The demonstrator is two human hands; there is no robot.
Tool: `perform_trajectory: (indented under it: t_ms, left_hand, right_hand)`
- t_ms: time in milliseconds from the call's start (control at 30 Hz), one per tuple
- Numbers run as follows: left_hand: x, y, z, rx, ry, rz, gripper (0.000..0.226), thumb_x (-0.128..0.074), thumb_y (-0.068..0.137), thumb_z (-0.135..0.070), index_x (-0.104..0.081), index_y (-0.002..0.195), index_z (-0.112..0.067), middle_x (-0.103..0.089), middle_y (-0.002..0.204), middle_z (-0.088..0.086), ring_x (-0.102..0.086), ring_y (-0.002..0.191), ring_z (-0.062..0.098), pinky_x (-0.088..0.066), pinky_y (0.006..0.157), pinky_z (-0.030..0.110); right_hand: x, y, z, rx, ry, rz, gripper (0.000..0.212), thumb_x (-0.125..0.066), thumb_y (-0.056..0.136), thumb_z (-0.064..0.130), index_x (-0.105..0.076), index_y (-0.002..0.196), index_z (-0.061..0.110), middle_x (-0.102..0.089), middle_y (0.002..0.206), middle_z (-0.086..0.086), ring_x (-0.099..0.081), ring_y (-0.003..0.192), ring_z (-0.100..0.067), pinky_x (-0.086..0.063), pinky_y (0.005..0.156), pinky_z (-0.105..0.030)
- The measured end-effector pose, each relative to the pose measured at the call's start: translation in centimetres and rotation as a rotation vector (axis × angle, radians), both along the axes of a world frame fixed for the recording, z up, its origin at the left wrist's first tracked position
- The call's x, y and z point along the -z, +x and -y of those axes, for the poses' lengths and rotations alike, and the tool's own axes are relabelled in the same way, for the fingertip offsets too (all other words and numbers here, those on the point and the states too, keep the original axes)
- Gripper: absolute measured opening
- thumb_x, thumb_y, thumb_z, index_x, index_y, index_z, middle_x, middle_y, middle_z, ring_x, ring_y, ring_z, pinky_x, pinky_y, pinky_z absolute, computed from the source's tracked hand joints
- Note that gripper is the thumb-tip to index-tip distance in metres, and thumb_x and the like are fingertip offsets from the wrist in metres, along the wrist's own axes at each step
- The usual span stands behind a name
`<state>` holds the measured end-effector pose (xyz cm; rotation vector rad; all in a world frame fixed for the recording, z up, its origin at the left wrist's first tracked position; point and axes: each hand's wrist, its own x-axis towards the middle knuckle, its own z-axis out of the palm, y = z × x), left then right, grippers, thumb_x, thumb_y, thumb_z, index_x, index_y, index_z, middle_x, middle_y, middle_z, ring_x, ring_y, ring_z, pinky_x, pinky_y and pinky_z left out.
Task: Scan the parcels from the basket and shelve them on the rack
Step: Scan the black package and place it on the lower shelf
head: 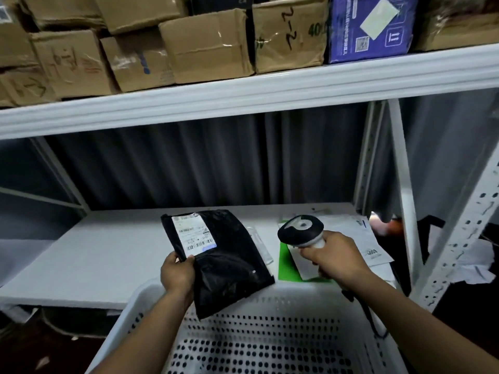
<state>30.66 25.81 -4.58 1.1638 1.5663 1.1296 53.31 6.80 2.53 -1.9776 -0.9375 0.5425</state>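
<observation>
We hold the black parcel [224,255], label up, above the white basket [270,333] rim; our left hand [176,272] pinches its left edge. Our right hand [333,256] grips the scanner [301,230] over the rack shelf [108,252].

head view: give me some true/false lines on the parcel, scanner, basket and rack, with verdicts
1. The left hand holds the black parcel by its left edge. True.
2. The right hand grips a marker pen. False: its fingers wrap round the handle of a barcode scanner.
3. The parcel's shipping label faces up. True.
4. The white basket is piled full of parcels. False: no parcels show in the visible part, only its perforated floor.
5. Cardboard boxes sit on the upper shelf. True.
</observation>
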Motion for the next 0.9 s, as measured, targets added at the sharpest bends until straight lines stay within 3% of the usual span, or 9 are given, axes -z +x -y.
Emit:
perform_trajectory:
  t_ms: [200,267,400,500,600,700,767,900]
  left_hand:
    - [2.5,5.0,-6.7,0.084,0.012,-0.113,0.025,-0.060,0.090,-0.006,-0.064,0.114,-0.008,-0.068,0.111,0.012,-0.062,0.101,0.033,-0.050,0.093,0.039]
    - [3.5,6.3,-8.6,0.109,0.013,-0.162,0.028,-0.059,0.090,-0.005,-0.062,0.118,-0.006,-0.067,0.109,0.011,-0.061,0.105,0.033,-0.046,0.089,0.032]
    - [6.5,7.4,-12.5,0.147,-0.026,-0.313,0.045,-0.060,0.090,-0.007,-0.049,0.134,-0.005,-0.062,0.124,0.018,-0.057,0.114,0.036,-0.043,0.097,0.035]
    - [9.4,7.5,-14.3,0.193,0.080,-0.682,0.058,-0.055,0.091,-0.007,-0.034,0.145,-0.007,-0.049,0.134,0.025,-0.048,0.120,0.043,-0.039,0.100,0.043]
    - [11.2,8.8,-13.5,0.422,0.220,-1.013,0.061,-0.060,0.090,-0.024,-0.035,0.146,-0.019,-0.035,0.147,0.018,-0.040,0.128,0.038,-0.037,0.102,0.044]
    - [14.1,10.0,-13.2,0.686,-0.086,-1.148,0.089,-0.061,0.081,-0.061,-0.013,0.151,-0.034,-0.013,0.155,0.017,-0.024,0.138,0.040,-0.033,0.106,0.053]
    - [16.2,10.5,-13.8,0.795,-0.246,-1.210,0.104,-0.056,0.073,-0.074,0.004,0.150,-0.040,-0.006,0.158,0.015,-0.013,0.140,0.044,-0.028,0.107,0.061]
    - [17.7,11.3,-15.6,0.932,-0.203,-1.193,0.104,-0.055,0.082,-0.066,0.013,0.152,-0.033,-0.006,0.160,0.015,-0.001,0.146,0.037,-0.016,0.116,0.054]
  right_hand:
    - [2.2,3.2,-5.9,0.014,-0.003,0.077,0.021,-0.072,0.077,0.029,-0.067,0.087,0.011,-0.068,0.082,-0.006,-0.066,0.074,-0.026,-0.058,0.073,-0.042]
    - [3.6,3.9,-7.7,0.026,-0.017,0.099,0.021,-0.071,0.077,0.029,-0.066,0.084,0.010,-0.068,0.079,-0.007,-0.066,0.073,-0.026,-0.058,0.072,-0.043]
    - [6.8,5.0,-10.7,-0.101,-0.090,0.251,0.025,-0.068,0.083,0.029,-0.059,0.073,0.008,-0.068,0.081,-0.011,-0.064,0.076,-0.029,-0.051,0.065,-0.039]
    - [8.0,5.8,-12.2,-0.173,-0.164,0.340,0.031,-0.066,0.087,0.034,-0.049,0.066,0.021,-0.059,0.073,-0.001,-0.055,0.072,-0.018,-0.036,0.059,-0.026]
    - [8.9,6.6,-13.5,-0.154,-0.171,0.251,0.026,-0.069,0.086,0.035,-0.062,0.078,0.011,-0.064,0.073,-0.002,-0.060,0.067,-0.017,-0.049,0.063,-0.031]
    - [10.3,7.2,-14.0,-0.136,-0.177,0.183,0.027,-0.071,0.085,0.035,-0.064,0.078,0.010,-0.069,0.074,-0.005,-0.065,0.063,-0.017,-0.056,0.069,-0.037]
    - [11.3,7.6,-13.9,-0.127,-0.197,0.161,0.026,-0.072,0.084,0.034,-0.065,0.078,0.009,-0.070,0.074,-0.006,-0.065,0.062,-0.016,-0.057,0.070,-0.038]
    - [12.4,8.5,-13.4,-0.118,-0.238,0.136,0.025,-0.072,0.084,0.033,-0.067,0.083,0.009,-0.072,0.081,-0.009,-0.067,0.068,-0.020,-0.057,0.073,-0.040]
